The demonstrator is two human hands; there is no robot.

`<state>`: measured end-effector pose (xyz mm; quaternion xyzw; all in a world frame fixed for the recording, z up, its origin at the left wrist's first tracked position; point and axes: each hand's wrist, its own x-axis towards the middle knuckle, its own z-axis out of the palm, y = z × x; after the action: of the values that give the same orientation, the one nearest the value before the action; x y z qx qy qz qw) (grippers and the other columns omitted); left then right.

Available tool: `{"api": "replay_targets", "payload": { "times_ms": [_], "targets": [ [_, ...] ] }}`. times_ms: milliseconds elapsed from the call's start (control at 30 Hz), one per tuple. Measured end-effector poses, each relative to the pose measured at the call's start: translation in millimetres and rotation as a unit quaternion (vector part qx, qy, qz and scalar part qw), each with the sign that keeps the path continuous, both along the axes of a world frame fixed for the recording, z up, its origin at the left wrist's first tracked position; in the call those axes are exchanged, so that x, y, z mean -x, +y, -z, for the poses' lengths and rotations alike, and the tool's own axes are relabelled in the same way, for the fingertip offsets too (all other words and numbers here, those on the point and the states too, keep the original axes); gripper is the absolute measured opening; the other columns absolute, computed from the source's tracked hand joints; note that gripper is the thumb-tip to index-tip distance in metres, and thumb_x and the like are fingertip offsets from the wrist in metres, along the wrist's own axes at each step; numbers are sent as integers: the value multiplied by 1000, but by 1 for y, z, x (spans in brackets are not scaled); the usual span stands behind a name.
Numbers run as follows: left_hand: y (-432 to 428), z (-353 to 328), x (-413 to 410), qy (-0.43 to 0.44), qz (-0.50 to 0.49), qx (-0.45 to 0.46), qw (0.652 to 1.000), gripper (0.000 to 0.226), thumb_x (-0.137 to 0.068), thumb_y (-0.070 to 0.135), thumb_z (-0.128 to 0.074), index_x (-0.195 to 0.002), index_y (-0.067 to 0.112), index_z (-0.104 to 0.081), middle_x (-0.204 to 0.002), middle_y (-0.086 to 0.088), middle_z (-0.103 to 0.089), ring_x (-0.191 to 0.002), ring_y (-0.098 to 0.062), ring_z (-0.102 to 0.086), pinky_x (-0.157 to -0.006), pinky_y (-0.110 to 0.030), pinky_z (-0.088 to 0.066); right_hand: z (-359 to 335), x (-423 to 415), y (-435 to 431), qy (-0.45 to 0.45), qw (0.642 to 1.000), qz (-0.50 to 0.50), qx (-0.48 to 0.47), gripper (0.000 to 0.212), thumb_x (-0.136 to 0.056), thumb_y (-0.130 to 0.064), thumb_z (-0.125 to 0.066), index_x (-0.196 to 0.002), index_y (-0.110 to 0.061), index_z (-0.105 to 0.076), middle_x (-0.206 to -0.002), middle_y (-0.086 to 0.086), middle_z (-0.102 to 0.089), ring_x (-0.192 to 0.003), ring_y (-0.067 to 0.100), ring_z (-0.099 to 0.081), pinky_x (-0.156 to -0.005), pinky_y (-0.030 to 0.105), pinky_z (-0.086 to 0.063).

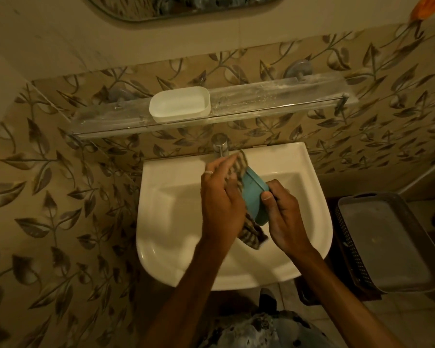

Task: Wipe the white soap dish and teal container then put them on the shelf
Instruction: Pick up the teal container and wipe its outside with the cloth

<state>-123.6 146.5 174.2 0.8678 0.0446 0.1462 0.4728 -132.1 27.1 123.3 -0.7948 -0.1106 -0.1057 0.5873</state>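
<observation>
I hold the smooth teal plastic container (255, 194) tilted on its edge above the basin of the glossy white ceramic sink (186, 222), my hands meeting near the frame's centre. My right hand (285, 217) grips it from the 4 o'clock side, thumb pressed on its rounded rim, fingers curled behind. My left hand (221, 197) clasps a soft, crumpled cloth with brown and pale stripes (251, 237) against the container's 9 o'clock face; one corner of the cloth sticks up toward the chrome tap (220, 144) at 12 o'clock, another hangs limp below the container toward 6 o'clock. There is a pale ring on one finger of that hand.

The white oval plastic soap dish (179, 104), matte and empty, sits on the clear glass wall shelf (274, 96) at 12 o'clock, well above my hands. It rests left of the shelf's middle, its front just behind the thin metal rail along the shelf's front edge. The stretch of shelf from the dish toward 2 o'clock is bare glass, flecked with dried white spots.

The wall tiles carry a brown leaf pattern. At 3 o'clock, just beside the sink's curved rim, stands a dark perforated plastic basket (349, 242) with a flat grey lid.
</observation>
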Motion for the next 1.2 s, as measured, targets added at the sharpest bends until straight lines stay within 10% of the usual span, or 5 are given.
{"api": "replay_targets", "payload": {
  "times_ms": [400, 667, 1033, 1200],
  "targets": [
    [-28, 17, 36, -113, 63, -8, 992, 35, -98, 20, -34, -127, 24, -53, -137, -7, -42, -128, -13, -38, -103, -21, -40, 9, 3, -10, -10, 1000, -3, 20, 26, -99, -32, -33, -90, -22, -55, -80, -11, -57, -72, 6, -54, -72, 22, -38],
    [13, 15, -18, 67, 38, 27, 997, 34, -99, 10, -34, -126, 12, -56, -123, -10, -57, -112, -18, -55, -95, -21, -45, 12, 16, -10, -3, 998, 0, 67, 15, -96, -36, -33, -85, -36, -43, -83, -20, -48, -80, 2, -44, -73, 10, -32],
    [-22, 30, 56, -106, 54, 9, 993, 33, -99, 15, -40, -126, 28, -53, -134, 9, -34, -126, -13, -40, -102, -26, -44, 15, 13, -8, 6, 998, -16, 56, 23, -99, -35, -32, -98, -28, -54, -89, -21, -57, -81, 1, -56, -80, 18, -38],
    [-6, 20, 22, -20, 19, 17, 999, 35, -98, 13, -35, -125, 17, -56, -129, -7, -46, -118, -18, -46, -98, -35, -48, 16, 17, -8, 13, 997, -2, 73, 21, -97, -40, -33, -89, -30, -50, -84, -16, -53, -84, 4, -49, -77, 13, -33]
  ]
}}
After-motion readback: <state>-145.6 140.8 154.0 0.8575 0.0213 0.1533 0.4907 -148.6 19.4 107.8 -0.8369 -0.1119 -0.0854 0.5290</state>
